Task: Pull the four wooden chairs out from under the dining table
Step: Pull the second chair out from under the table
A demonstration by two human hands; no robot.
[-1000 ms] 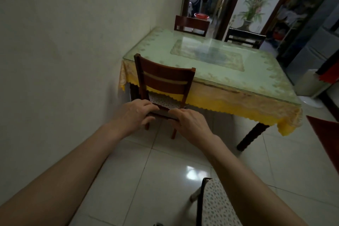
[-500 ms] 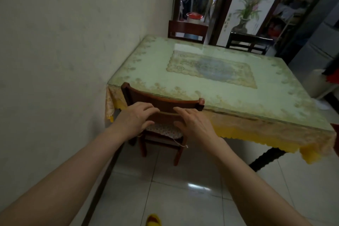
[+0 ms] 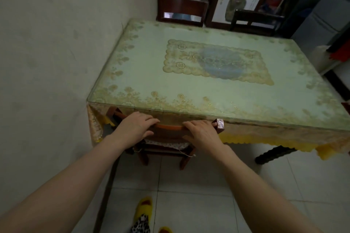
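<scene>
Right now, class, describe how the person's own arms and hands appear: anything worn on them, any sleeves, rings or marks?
Both forearms are bare, with no sleeves in view. The left hand and right hand wear no gloves; no rings, watch or bracelets show. No markings are visible.

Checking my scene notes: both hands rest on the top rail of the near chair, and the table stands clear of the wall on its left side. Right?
Not quite. In the head view the dining table stands against the wall, not clear of it. Both the left hand and right hand do rest on the near chair's top rail.
</scene>
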